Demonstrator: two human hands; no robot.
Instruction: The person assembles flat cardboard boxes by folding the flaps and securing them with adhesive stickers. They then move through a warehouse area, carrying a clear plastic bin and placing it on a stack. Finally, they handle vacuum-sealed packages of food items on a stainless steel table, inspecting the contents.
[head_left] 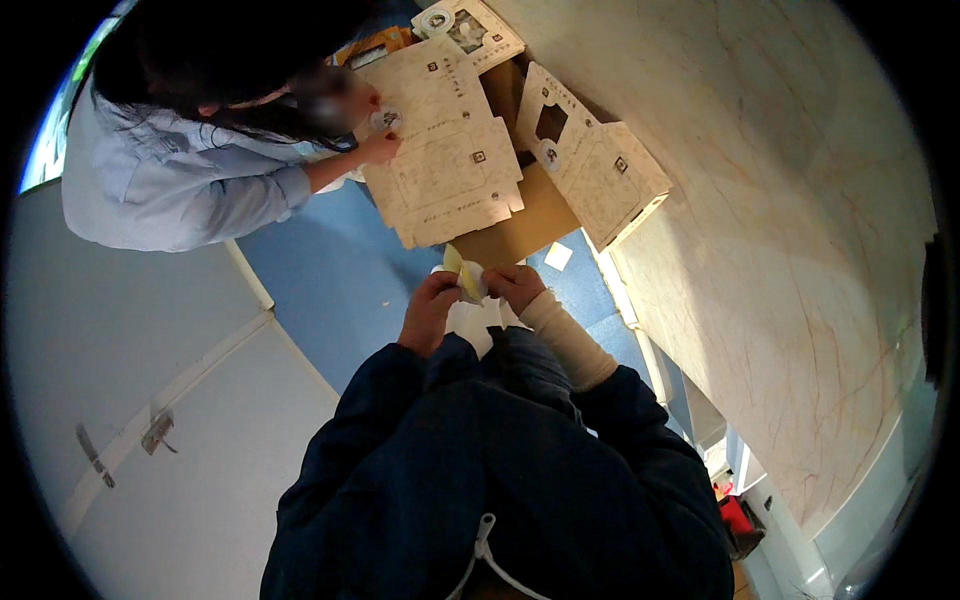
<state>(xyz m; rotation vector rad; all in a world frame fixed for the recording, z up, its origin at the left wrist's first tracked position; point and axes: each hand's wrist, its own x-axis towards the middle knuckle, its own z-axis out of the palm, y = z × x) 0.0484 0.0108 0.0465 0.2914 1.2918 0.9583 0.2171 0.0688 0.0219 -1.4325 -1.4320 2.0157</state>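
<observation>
Yellow-and-white thin pliable piece (467, 278) is located before the torso, left hand (427, 310) and right hand (517, 288) each clamped on it; beige wrap (570, 340) covers the right wrist. Beyond: brown cardboard panel (517, 222), then cream printed cardboard sheet (435, 165), a co-worker's hand (378, 149) at its left edge.

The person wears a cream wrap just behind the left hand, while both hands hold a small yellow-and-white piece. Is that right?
Not quite: the head view shows the cream wrap just behind the right hand. That hand and the left hand do hold the small yellow-and-white piece.
</observation>
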